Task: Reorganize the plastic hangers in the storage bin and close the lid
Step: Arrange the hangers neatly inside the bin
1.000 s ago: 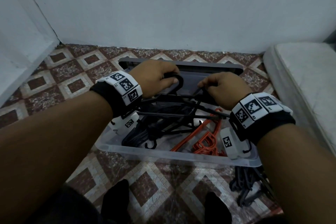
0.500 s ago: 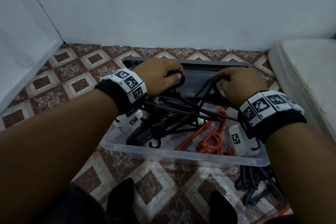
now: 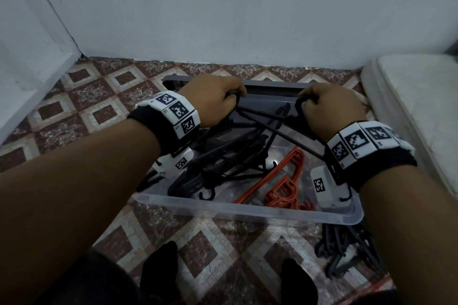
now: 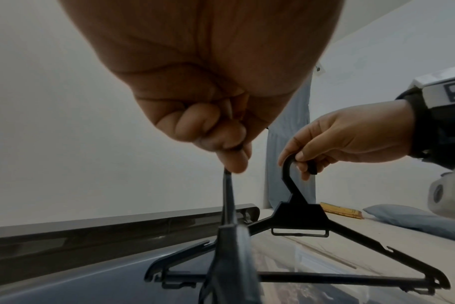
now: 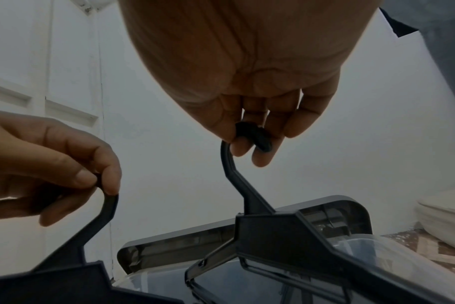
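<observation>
A clear plastic bin stands on the tiled floor, with its grey lid lying behind it. Tangled black hangers fill its left side and orange hangers lie at the front right. My left hand pinches the hook of one black hanger, seen edge-on in the left wrist view. My right hand grips the hook of a second black hanger, lifted over the bin's far side. The two hands are held apart above the bin.
More black hangers lie in a heap on the floor by the bin's front right corner. A white mattress runs along the right. White walls stand close behind and to the left. My feet are just in front of the bin.
My right hand has drawn its hanger to the right, away from the left hand. Both hands have shifted a little toward the lid, and the two hangers have spread apart.
</observation>
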### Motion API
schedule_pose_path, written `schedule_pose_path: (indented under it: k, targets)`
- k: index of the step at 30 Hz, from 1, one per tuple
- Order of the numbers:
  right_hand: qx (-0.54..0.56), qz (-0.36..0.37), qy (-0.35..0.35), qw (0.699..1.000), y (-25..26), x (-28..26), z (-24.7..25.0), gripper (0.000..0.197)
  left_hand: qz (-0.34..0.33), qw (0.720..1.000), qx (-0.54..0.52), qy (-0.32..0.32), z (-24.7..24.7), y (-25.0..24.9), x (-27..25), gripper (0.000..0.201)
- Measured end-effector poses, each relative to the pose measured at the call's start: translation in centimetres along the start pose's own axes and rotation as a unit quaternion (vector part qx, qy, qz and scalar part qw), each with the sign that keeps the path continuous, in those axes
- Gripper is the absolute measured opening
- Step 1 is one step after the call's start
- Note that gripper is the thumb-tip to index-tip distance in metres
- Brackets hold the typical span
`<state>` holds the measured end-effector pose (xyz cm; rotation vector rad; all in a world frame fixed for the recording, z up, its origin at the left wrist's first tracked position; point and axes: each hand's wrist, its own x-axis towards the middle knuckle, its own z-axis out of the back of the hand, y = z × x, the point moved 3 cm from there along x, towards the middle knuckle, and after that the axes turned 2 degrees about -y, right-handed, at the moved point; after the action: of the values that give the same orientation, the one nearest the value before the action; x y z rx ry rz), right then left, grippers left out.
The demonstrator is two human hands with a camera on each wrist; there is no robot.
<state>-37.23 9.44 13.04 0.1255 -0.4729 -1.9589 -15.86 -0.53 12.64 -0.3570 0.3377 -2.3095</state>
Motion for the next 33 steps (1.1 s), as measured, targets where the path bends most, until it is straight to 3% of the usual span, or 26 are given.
schedule_pose_path:
  k: [7, 14, 20, 25, 31, 33]
  targets:
    - [0.014, 0.031, 0.037, 0.999, -0.6, 0.6, -1.1, 0.032, -0.033, 0.998, 0.023, 0.054, -0.3, -2.0, -0.2, 0.017]
    - [0.064, 0.056, 0.061, 0.994, -0.4, 0.6, -1.7, 0.028, -0.070, 0.989, -0.033, 0.126, -0.8, -4.3, -0.9, 0.017]
    - [0.127, 0.093, 0.089, 0.983, 1.1, -0.1, -1.5, 0.026, -0.128, 0.989, -0.014, 0.071, -1.2, -5.0, -0.6, 0.014]
    - [0.172, 0.123, 0.136, 0.968, 2.8, -1.1, -1.2, 0.025, -0.129, 0.991, -0.024, -0.002, -1.1, -4.8, -0.2, 0.014]
    - [0.269, 0.080, 0.182, 0.942, 3.7, -1.3, -1.8, 0.022, -0.073, 0.993, -0.059, -0.067, -1.0, -4.6, -0.4, 0.012]
    - [0.256, 0.089, 0.184, 0.945, 3.8, -1.1, -2.2, 0.019, -0.046, 0.991, -0.103, -0.075, -0.8, -4.3, -0.5, 0.011]
